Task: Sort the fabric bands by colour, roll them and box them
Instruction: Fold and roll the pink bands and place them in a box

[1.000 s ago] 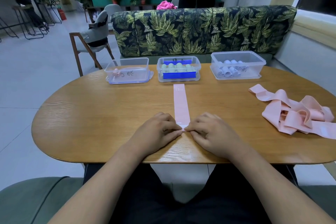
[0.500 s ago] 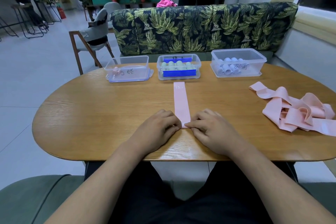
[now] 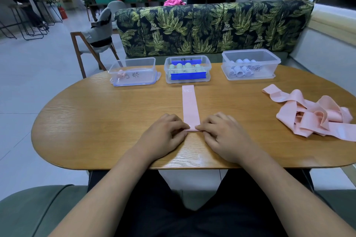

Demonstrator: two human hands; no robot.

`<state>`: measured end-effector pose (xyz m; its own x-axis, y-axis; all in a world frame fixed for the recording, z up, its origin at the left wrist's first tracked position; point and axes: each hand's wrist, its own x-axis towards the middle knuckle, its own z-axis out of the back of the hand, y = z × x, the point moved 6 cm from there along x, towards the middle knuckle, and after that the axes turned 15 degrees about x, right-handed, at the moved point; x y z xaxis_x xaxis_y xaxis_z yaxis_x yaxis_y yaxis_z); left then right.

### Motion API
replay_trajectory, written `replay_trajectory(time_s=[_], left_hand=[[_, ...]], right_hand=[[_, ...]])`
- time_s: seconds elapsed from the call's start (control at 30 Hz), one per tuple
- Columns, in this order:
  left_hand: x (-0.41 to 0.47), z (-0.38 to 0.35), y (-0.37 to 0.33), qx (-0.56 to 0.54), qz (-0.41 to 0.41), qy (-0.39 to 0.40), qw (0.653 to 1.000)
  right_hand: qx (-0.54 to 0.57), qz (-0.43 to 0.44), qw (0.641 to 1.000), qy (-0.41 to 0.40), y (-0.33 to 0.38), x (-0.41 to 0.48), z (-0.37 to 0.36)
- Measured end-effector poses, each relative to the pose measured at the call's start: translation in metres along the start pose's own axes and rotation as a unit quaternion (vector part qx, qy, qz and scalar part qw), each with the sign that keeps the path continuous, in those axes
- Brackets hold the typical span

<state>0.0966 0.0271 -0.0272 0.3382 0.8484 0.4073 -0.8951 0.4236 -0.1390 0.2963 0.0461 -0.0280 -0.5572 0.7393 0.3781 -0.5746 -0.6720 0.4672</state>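
Observation:
A pink fabric band [image 3: 189, 106] lies flat on the wooden table [image 3: 96, 121], running straight away from me. Its near end is turned over into a small roll. My left hand [image 3: 163, 134] and my right hand [image 3: 223, 136] pinch that rolled end from either side. A heap of loose pink bands [image 3: 312, 117] lies at the right. Three clear boxes stand at the far edge: the left box [image 3: 134, 71] holds one pink roll, the middle box [image 3: 187, 69] holds green rolls, the right box [image 3: 250, 63] holds pale bluish rolls.
A leaf-patterned sofa [image 3: 212, 27] stands behind the table. A wooden chair [image 3: 94, 42] is at the back left. A person stands behind the sofa. Bare tabletop lies to the left of my hands.
The band's near end has been rolled a little further away from me, and both hands have shifted slightly forward with it.

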Motion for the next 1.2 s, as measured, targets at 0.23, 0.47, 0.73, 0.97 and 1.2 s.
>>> replay_trajectory(time_s=[0.23, 0.47, 0.73, 0.97, 1.2], left_hand=[[0.0, -0.003, 0.0, 0.032, 0.015, 0.011, 0.999], [0.0, -0.004, 0.0, 0.041, 0.02, 0.029, 0.999], [0.0, -0.002, 0.003, 0.021, 0.04, 0.007, 0.999], [0.009, -0.011, -0.005, 0.049, -0.032, 0.101, 0.993], [0.007, -0.014, 0.003, 0.055, 0.02, 0.072, 0.996]], right_hand=[[-0.009, -0.027, 0.999, 0.015, -0.003, 0.002, -0.003], [-0.022, -0.005, 0.999, 0.027, 0.002, 0.002, -0.001], [0.0, 0.004, 0.999, 0.049, 0.0, 0.003, -0.005], [0.013, 0.015, 0.999, 0.038, 0.0, 0.002, -0.005], [0.005, 0.001, 0.999, 0.043, -0.001, 0.002, -0.004]])
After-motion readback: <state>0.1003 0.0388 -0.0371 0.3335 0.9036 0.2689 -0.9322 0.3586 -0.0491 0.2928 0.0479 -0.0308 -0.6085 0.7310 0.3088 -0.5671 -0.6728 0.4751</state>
